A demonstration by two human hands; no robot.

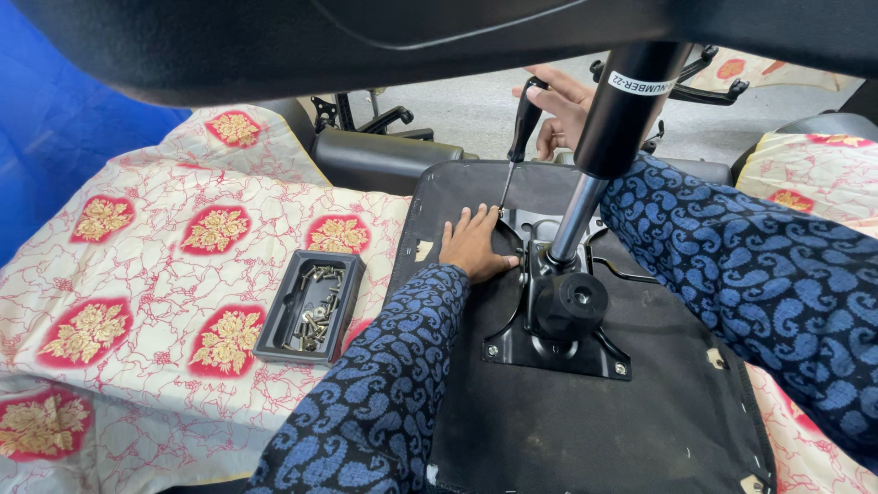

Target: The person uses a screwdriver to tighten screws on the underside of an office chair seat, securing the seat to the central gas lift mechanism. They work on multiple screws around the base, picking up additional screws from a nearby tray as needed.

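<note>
The person's left hand [476, 245] lay flat, fingers spread wide, on the black underside of an upturned chair seat [567, 421], its fingertips touching the edge of the black metal plate [512, 343] bolted there. It held nothing. The right hand [560, 108] reached from behind a thick black and silver cylinder [604, 137] and was closed around the black handle of a screwdriver [518, 137]. The screwdriver stood nearly upright, tilted a little, with its thin tip down at the far corner of the metal plate, just beside the left hand's fingertips. Whether the tip sat in a screw could not be told.

The cylinder rose slanting from the middle of the plate toward the top of the view, its silver rod entering a black hub. A round black knob [572, 306] sat on the plate just in front of the rod. Screw heads showed at the near corners of the plate.

Both arms wore dark blue sleeves with a lighter blue paisley pattern [750, 247].

The seat rested on a cream cloth [137, 274] printed with red patches and gold flowers. On that cloth, left of the seat and near the left forearm, lay a small black tray [279, 316] holding loose screws and bolts. Beyond the seat, other black chair parts [366, 146] lay on a grey floor. A large dark shape crossed the top of the view, and something blue [55, 137] filled the far left.
</note>
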